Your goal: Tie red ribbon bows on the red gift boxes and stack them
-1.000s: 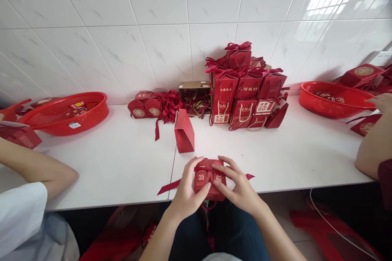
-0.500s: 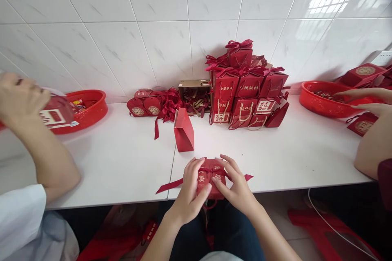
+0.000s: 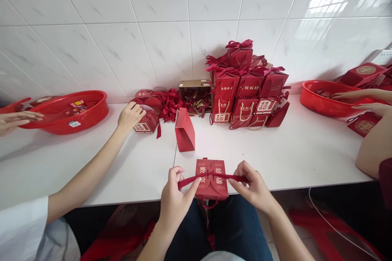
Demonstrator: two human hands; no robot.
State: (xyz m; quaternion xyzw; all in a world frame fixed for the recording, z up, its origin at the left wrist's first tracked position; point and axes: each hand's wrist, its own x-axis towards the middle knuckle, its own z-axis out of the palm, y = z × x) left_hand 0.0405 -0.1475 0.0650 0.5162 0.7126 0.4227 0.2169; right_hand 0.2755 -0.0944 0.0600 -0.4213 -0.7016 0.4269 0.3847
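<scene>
A red gift box [image 3: 211, 189] with pale lettering lies at the table's front edge, its curved top flaps folded together. A dark red ribbon [image 3: 226, 176] runs across the flaps, crossed or knotted at the middle. My left hand [image 3: 180, 189] pinches the ribbon's left end between thumb and fingers. My right hand [image 3: 252, 183] pinches its right end, holding it out to the side. Both hands are clear of the box itself. Beyond it stands a plain red folded carton [image 3: 185, 132], upright. A small cord handle hangs from the box's near side.
Stacked red gift boxes [image 3: 249, 85] with bows stand against the wall. Left of them are an open box of ribbons [image 3: 196, 94] and a ribbon pile [image 3: 170, 104]. A co-worker's hand [image 3: 131, 114] rests on a box there. Red baskets [image 3: 92, 118] flank both sides, with other people's hands near them.
My hands have moved apart off the box top and now hold the ribbon's ends out sideways. The left co-worker has set a box down beside the ribbon pile.
</scene>
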